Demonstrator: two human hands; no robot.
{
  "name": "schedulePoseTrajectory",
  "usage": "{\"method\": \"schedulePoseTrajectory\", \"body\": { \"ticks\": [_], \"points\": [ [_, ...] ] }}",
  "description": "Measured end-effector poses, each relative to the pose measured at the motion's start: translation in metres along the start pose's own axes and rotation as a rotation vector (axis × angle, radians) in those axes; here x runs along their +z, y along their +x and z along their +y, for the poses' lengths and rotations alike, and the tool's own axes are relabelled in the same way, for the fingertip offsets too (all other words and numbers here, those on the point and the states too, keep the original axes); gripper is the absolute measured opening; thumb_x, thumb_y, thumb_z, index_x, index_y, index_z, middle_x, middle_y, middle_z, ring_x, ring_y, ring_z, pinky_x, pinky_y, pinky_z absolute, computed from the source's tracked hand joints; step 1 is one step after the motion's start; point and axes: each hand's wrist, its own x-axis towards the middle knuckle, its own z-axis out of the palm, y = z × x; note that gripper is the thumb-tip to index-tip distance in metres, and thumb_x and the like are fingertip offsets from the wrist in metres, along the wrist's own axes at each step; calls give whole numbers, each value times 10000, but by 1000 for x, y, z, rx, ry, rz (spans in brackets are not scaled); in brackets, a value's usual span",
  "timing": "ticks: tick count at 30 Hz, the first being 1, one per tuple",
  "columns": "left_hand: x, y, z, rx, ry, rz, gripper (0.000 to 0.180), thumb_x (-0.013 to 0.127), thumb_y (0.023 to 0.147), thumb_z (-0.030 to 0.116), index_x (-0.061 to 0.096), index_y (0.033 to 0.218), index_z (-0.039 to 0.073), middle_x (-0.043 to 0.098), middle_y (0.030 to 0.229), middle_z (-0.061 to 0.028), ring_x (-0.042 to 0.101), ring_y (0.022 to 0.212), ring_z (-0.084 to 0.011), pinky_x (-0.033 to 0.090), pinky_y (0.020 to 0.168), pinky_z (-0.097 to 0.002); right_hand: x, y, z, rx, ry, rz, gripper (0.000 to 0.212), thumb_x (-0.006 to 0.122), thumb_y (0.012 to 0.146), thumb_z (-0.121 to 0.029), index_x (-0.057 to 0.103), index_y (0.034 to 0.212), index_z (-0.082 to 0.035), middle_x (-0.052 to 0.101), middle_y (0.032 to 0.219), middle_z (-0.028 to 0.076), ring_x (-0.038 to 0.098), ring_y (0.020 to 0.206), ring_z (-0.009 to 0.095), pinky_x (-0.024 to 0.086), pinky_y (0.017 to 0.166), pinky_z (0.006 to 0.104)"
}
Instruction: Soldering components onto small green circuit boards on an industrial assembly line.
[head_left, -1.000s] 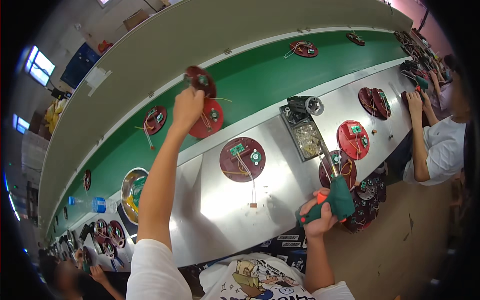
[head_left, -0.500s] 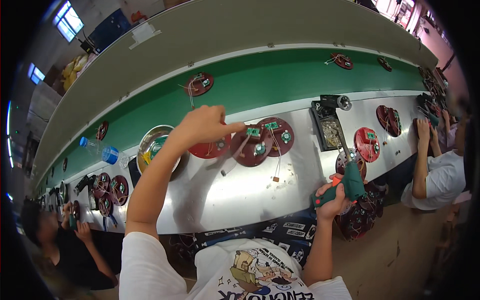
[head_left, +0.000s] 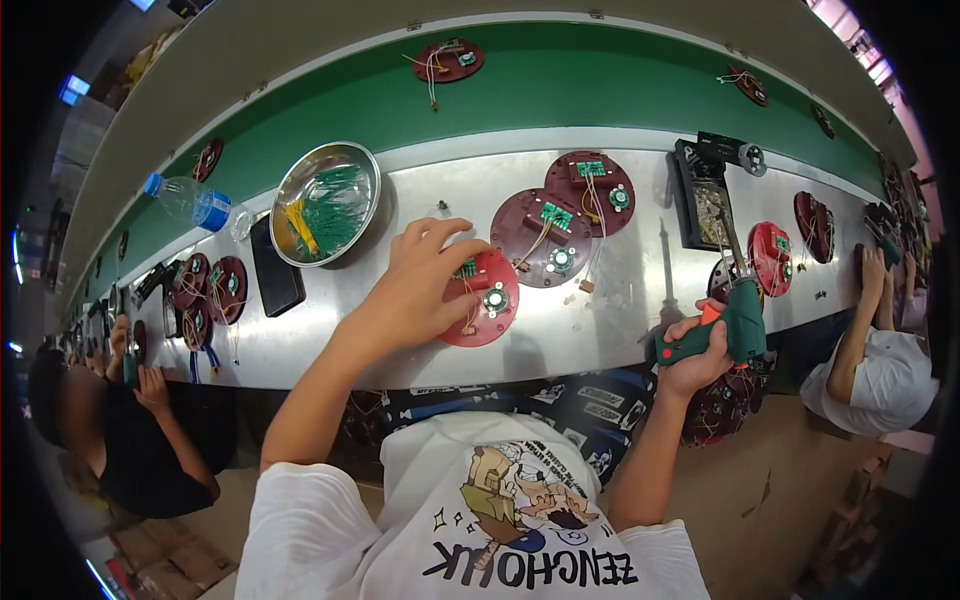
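My left hand [head_left: 418,278] presses down on a red round disc [head_left: 487,300] with a small green circuit board and wires, lying on the steel bench [head_left: 330,330] near its front edge. Two darker red discs [head_left: 541,223] [head_left: 590,192] with the same green boards lie just behind it. My right hand [head_left: 698,352] grips a green soldering tool [head_left: 738,318] with an orange trigger, held off the bench's front edge at the right, its tip pointing up toward the bench.
A steel bowl [head_left: 326,203] of green and yellow wires stands at the left, with a black phone [head_left: 275,267] and a plastic bottle [head_left: 195,203] beside it. A black tray [head_left: 703,200] stands at the right. A green conveyor [head_left: 560,85] carries more discs. Other people work at both sides.
My left hand reached to the green conveyor, took a red disc, and brought it down onto the steel bench in front of me. My right hand kept hold of the soldering tool.
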Motion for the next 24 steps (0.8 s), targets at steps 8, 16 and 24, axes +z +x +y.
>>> {"method": "schedulePoseTrajectory", "body": {
  "ticks": [8,16,24],
  "points": [
    [45,-30,22,-395,53,272,574,807,747,325,624,1210,40,579,1230,-155,521,1110,-379,434,951,-477,-8,2,2,-32,-48,-7,363,443,986,-289,529,1108,42,568,952,150,520,541,143,442,465,291],
    [14,-41,-17,-229,-303,81,469,719,752,66,647,1214,30,616,1279,-150,544,1193,-336,461,1017,-413,-2,0,1,-36,-94,-11,374,436,991,-297,532,1085,52,567,955,146,518,539,141,440,465,295],
    [24,-40,-41,-152,-491,244,334,558,657,-103,712,928,16,703,1040,-139,635,1035,-333,538,871,-394,-7,5,8,8,-65,-15,385,421,1005,-314,541,1077,44,554,743,96,496,536,145,422,481,290]
  ]
}}
